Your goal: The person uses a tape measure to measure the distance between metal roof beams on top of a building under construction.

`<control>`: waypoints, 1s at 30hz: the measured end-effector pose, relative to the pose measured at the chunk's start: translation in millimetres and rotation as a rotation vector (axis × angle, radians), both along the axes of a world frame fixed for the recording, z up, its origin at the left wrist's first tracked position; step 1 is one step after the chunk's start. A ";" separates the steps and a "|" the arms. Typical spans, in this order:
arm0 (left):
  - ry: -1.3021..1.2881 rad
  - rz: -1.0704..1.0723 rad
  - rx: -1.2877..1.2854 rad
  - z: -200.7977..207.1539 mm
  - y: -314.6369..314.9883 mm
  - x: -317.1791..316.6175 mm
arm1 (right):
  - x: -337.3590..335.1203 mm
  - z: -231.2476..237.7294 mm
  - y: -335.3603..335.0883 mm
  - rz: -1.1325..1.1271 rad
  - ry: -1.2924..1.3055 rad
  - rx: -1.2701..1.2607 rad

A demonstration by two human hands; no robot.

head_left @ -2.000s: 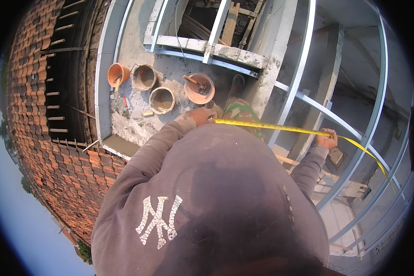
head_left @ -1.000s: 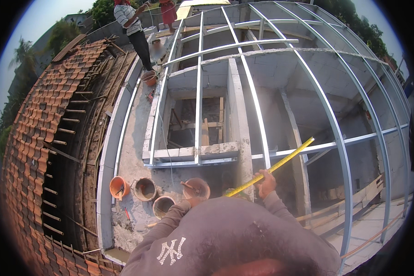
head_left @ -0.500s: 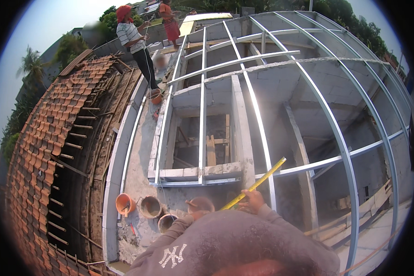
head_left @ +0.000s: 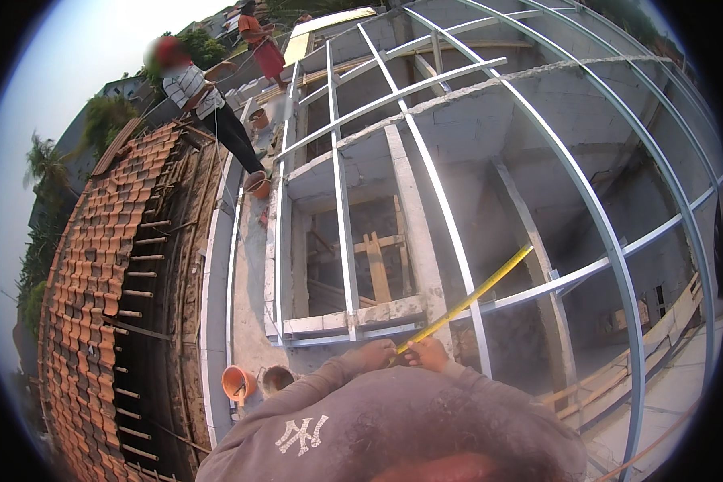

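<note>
A yellow tape measure (head_left: 480,291) has its blade drawn out, slanting up and to the right over the metal roof battens. At the blade's near end my left hand (head_left: 375,353) is closed; the tape's case cannot be made out there. My right hand (head_left: 428,353) sits just right of it, fingers pinched on the blade. Beyond my hands, a silver metal batten (head_left: 450,233) runs away from me and passes under the blade. A cross batten (head_left: 574,287) meets it near the tape.
Open rooms between grey block walls (head_left: 414,209) lie below the frame. Orange buckets (head_left: 238,384) stand on the concrete ledge at left. A tiled roof (head_left: 96,289) with bare rafters is farther left. Two people (head_left: 217,112) stand on the far wall, one holding a cord.
The tape blade reaches farther out to the right. My left hand has come up beside my right hand at the blade's near end. The view has shifted slightly.
</note>
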State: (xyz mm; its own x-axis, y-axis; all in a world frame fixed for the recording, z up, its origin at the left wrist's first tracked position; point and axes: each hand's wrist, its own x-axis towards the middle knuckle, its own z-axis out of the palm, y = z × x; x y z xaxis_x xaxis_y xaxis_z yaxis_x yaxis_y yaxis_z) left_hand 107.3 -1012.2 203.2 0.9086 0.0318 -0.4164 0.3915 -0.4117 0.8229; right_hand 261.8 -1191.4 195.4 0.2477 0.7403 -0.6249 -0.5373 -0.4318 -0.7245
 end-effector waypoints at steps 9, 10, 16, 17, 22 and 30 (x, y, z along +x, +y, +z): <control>0.320 -0.036 -0.098 -21.7 25.5 39.0 | 116.4 48.2 -46.9 -0.672 -0.175 0.064; 0.261 -0.039 -0.124 -25.5 29.1 27.6 | 140.9 57.8 -58.4 -0.736 -0.219 0.066; 0.271 -0.107 -0.273 -30.0 48.8 9.7 | 253.6 115.9 -168.3 -1.371 -0.513 0.119; 0.244 -0.104 -0.333 -41.1 51.5 2.5 | 256.7 112.5 -176.5 -1.421 -0.544 0.106; 0.316 -0.171 -0.332 -40.9 53.0 22.6 | 186.4 82.5 -134.7 -1.324 -0.459 0.014; 0.342 -0.260 -0.361 -27.7 39.8 66.0 | 0.5 31.4 -29.3 -0.664 -0.086 -0.193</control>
State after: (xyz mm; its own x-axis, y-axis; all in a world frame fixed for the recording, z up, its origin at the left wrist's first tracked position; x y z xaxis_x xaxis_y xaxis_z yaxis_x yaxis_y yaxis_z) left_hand 173.3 -972.4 175.4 0.6785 -0.3747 -0.6319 0.5842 -0.2463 0.7734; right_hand 262.3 -1220.7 226.9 0.6640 0.2925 -0.6882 -0.6767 -0.1565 -0.7194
